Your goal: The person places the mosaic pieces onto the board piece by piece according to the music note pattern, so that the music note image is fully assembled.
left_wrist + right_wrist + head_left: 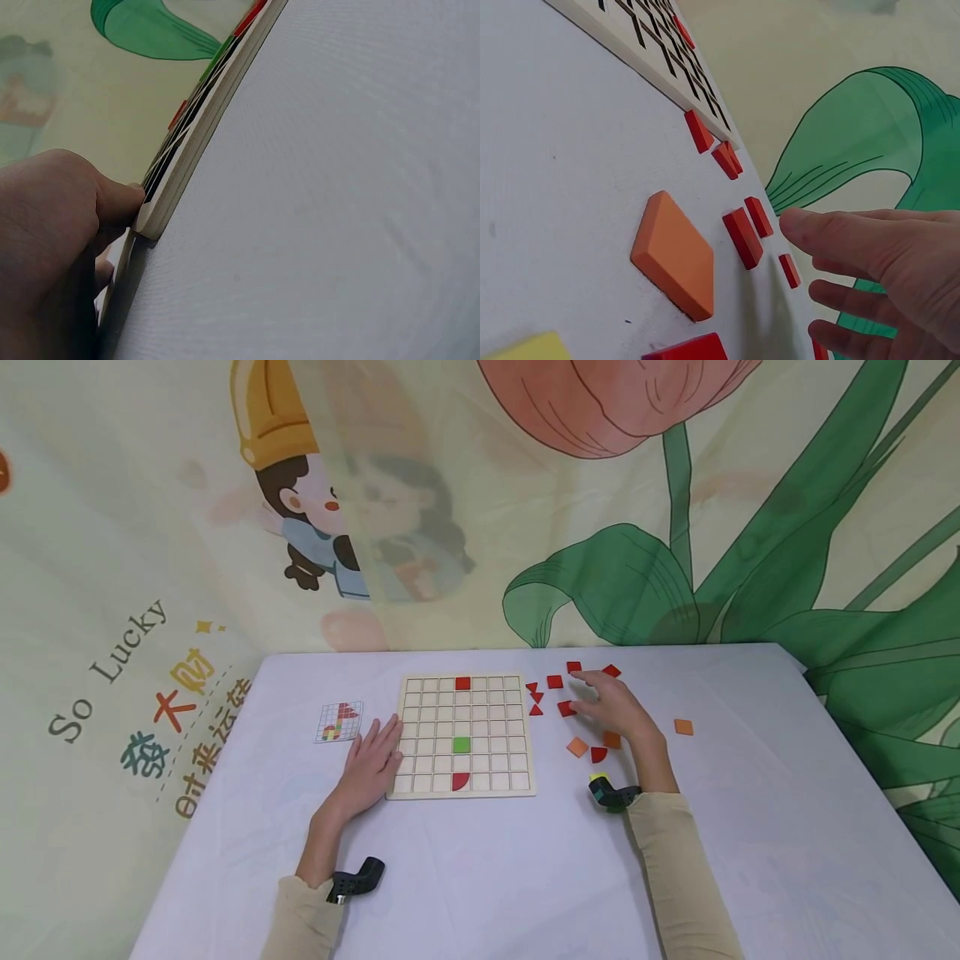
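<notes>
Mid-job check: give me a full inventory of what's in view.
Grid board: 1, pale, mid-table
Red squares: 5, red, one on board, four right of it
Green square: 1, green, on board
Quarter-rounds: 2, red, one on board, one right of it
Triangles: 3, red, by board's right edge
Orange tiles: 3, orange, right of board
Yellow piece: 1, yellow, by loose quarter-round, partly hidden
Pattern card: 1, multicoloured, left of board
Table: 1, white, under board
Backdrop: 1, pale, printed, behind table
Wrist cameras: 2, black, by sleeve ends
Sleeves: 2, beige, nearside
Left grip: 1, bare, at board's left edge
Right grip: 1, bare, near loose squares
</notes>
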The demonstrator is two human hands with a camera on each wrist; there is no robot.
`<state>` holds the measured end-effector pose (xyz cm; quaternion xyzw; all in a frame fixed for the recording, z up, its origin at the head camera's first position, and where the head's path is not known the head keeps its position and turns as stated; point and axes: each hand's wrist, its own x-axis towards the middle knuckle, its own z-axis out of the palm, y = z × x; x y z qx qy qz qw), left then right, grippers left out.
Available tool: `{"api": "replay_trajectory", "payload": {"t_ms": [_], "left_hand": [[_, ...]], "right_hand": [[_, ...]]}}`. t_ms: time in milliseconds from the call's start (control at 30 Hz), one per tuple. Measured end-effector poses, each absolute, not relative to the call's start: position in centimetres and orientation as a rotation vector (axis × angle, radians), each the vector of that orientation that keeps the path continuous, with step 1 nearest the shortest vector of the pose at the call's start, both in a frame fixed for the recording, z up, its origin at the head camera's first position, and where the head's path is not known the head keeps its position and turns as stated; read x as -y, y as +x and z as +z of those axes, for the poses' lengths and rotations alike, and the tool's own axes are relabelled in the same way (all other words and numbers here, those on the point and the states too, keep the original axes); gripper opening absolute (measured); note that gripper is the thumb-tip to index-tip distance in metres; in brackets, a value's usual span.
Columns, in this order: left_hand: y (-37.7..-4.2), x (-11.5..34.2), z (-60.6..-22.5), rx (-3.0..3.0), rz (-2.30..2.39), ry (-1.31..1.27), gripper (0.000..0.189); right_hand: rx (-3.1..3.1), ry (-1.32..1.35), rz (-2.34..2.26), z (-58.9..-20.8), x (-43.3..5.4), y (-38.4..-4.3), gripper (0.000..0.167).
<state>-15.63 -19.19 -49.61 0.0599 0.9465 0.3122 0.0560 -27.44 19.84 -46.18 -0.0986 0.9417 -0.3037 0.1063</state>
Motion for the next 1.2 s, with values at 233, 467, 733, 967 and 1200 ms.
{"api": "replay_trajectory", "payload": {"t_ms": [233, 467, 733, 967, 1200], "left_hand": [[-15.7, 19.2, -49.7, -2.873, 0.948, 0.178, 0.056], [-15.8, 19.1, -49.7, -2.879, 0.936, 0.174, 0.056], [-15.7, 19.2, -49.8, -2.879, 0.938, 0.172, 0.056], [-15.8, 19.2, -49.9, -2.875, 0.937, 0.174, 0.056], [-15.8, 19.2, -49.9, -2.869, 0.937, 0.175, 0.056]], "right_hand": [[-2.749, -0.292, -0.905, -46.4, -19.7, -27.4, 0.062], [-2.723, -0.352, -0.877, -46.6, -19.3, -27.3, 0.055], [-2.748, -0.401, -0.815, -47.0, -19.1, -27.1, 0.033], [-2.754, -0.367, -0.819, -47.2, -18.9, -27.1, 0.033], [-2.801, -0.53, -0.941, -46.9, -17.5, -27.2, 0.032]]}}
